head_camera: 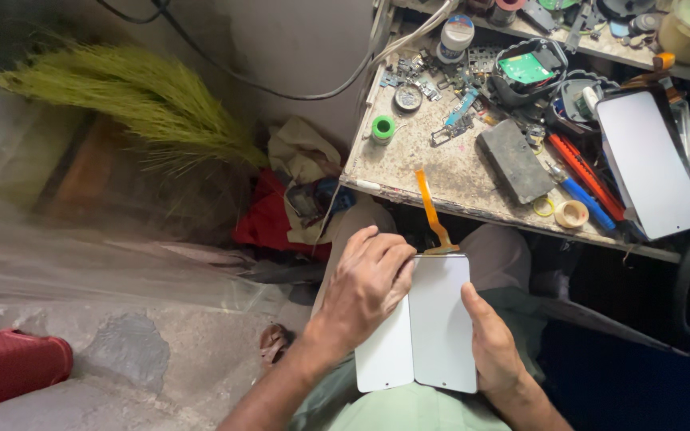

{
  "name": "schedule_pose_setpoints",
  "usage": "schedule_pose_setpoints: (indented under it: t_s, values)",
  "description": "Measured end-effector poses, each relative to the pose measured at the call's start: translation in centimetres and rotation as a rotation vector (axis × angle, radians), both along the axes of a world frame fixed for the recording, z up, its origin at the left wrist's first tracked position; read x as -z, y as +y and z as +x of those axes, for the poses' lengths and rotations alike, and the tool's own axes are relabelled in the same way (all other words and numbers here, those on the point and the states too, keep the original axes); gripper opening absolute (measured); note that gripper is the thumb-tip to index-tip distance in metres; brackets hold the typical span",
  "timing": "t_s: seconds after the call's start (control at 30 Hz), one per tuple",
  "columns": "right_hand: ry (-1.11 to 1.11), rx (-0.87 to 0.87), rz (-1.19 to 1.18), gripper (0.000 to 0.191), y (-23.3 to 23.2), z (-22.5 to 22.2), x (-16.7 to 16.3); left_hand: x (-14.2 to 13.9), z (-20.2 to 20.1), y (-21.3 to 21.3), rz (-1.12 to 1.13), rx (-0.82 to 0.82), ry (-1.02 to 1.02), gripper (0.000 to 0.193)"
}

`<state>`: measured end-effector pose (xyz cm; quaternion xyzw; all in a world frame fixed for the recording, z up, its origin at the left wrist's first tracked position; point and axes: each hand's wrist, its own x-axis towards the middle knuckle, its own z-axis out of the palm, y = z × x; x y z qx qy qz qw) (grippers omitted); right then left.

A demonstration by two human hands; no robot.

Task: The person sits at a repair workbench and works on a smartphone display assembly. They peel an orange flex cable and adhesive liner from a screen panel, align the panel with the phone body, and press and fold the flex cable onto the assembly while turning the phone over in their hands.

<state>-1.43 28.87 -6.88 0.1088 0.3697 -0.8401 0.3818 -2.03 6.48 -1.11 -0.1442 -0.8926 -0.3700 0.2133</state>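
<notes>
**Two hands, two white panels over the lap**

Left hand (369,279) lies fingers-down on top of the panels, curled over the upper edge of the left white panel (386,351). Right hand (493,343) grips the right edge of the right white panel (442,319), thumb on its face, fingers hidden behind. Both hands holding, neither spread wide.

Panel count in hand: 2, side by side, touching or slightly overlapped along the middle seam; can't tell which is on top. 1 orange flex ribbon (430,209) rises from the top edge of the right panel toward the bench edge. Panels sit over the person's knees, just below the workbench (441,172).

On the bench:
- 1 larger white screen panel (650,160), dark frame, far right, tilted
- 1 dark grey flat block (514,160), mid bench
- 1 green tape roll (382,128) at the left edge
- 1 tan tape roll (572,214) at the front edge, 1 thin yellow ring (544,207) just beside it
- 1 red tool (584,175) and 1 blue tool (588,203), lying parallel
- 1 white bottle (456,38) at the back
- 1 green circuit board (525,68) in a dark tray
- small loose parts, too many and too small to count

Off bench: 1 green grass broom (129,100) upper left, 1 red plastic item (9,367) lower left, red cloth (269,219) under the bench edge.
</notes>
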Motion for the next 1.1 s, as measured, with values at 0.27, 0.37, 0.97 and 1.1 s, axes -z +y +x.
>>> schedule_pose_setpoints:
  t_s: [0.27, 0.37, 0.97, 1.1]
  values:
    - [-0.006, 0.0, 0.056, 0.056, -0.4, -0.1, -0.8, -0.5, 1.0, 0.2, 0.099, -0.052, -0.062, 0.016]
    - [-0.013, 0.001, 0.102, 0.056, -0.5, -0.1, -0.9, -0.7, 0.7, -0.1, 0.107, -0.04, -0.111, 0.013]
    - [0.138, -0.026, 0.179, 0.054, 0.0, 0.3, 0.1, -1.7, -0.5, -0.9, -0.108, 0.043, -0.064, 0.012]
    - [0.164, -0.027, 0.155, 0.053, -0.1, 0.3, 0.4, -1.7, -0.9, -1.0, -0.201, 0.069, -0.038, 0.013]
